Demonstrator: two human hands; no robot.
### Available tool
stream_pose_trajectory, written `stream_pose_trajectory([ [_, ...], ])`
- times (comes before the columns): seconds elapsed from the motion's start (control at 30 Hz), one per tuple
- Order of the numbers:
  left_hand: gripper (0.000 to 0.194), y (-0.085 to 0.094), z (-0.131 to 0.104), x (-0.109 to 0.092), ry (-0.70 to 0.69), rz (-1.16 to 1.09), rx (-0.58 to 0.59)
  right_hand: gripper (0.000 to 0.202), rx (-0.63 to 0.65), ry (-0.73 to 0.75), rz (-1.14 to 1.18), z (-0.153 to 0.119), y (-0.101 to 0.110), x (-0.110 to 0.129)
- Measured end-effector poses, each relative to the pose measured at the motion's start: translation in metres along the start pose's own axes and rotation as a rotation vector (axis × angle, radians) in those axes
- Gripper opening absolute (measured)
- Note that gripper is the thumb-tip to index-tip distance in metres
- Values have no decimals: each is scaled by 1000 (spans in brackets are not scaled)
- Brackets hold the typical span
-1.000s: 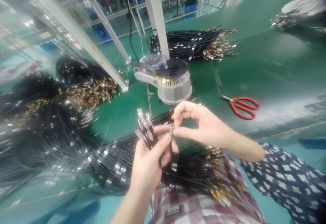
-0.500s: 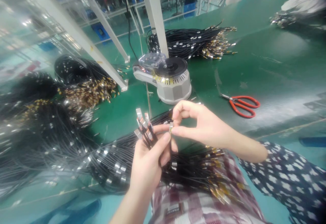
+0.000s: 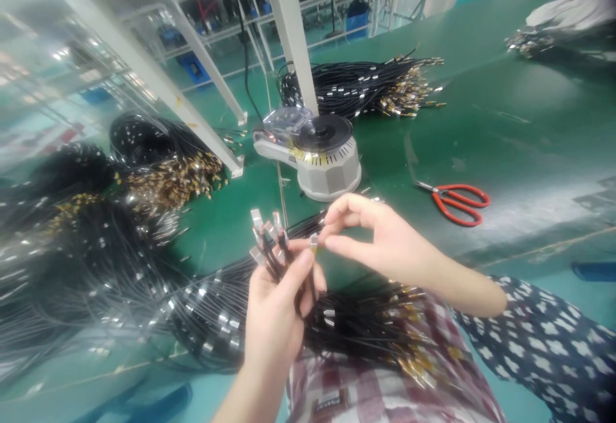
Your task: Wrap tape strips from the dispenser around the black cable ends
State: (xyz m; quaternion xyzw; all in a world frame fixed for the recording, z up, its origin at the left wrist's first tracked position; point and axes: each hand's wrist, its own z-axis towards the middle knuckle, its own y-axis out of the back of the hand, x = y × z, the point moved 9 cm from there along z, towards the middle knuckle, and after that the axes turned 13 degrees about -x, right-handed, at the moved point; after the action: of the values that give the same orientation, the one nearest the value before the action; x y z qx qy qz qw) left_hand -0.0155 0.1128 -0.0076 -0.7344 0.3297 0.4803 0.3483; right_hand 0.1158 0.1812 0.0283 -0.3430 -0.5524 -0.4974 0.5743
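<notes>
My left hand [image 3: 276,310] is closed around several black cables whose flat metal connectors [image 3: 256,219] stick up above the fingers. One cable stands apart, its silver connector [image 3: 314,241] held between thumb and fingers, with a yellowish patch just below the metal. Right beside that connector, my right hand [image 3: 368,230] has its thumb and fingertips drawn together in a pinch. Whatever lies between those tips is too small to make out. Under both hands runs a large bundle of black cables [image 3: 356,320], partly across my lap.
A round grey tape dispenser [image 3: 330,169] with a black top stands just beyond my hands. Red-handled scissors [image 3: 459,203] lie to the right on the green table [image 3: 481,115]. More cable bundles [image 3: 356,86] lie behind and to the left [image 3: 168,176]. White posts [image 3: 301,51] rise from the table.
My left hand and its cables have shifted slightly left. The right thumb has come off the connector, and its tip is closer to the other fingertips.
</notes>
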Motion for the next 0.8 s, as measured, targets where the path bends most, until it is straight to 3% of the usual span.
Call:
stream_pose_trajectory([
  [0.17,15,-1,1,0,13,-1,-4,11,-36,-9,85,0,-2,-8],
  [0.37,22,-6,-1,5,27,51,74,10,-87,56,65,0,-5,9],
  [0.53,28,-4,-8,2,41,78,48,12,-129,99,41,0,-2,16],
  [0.8,23,3,1,5,43,63,37,13,-128,43,152,-5,1,2],
])
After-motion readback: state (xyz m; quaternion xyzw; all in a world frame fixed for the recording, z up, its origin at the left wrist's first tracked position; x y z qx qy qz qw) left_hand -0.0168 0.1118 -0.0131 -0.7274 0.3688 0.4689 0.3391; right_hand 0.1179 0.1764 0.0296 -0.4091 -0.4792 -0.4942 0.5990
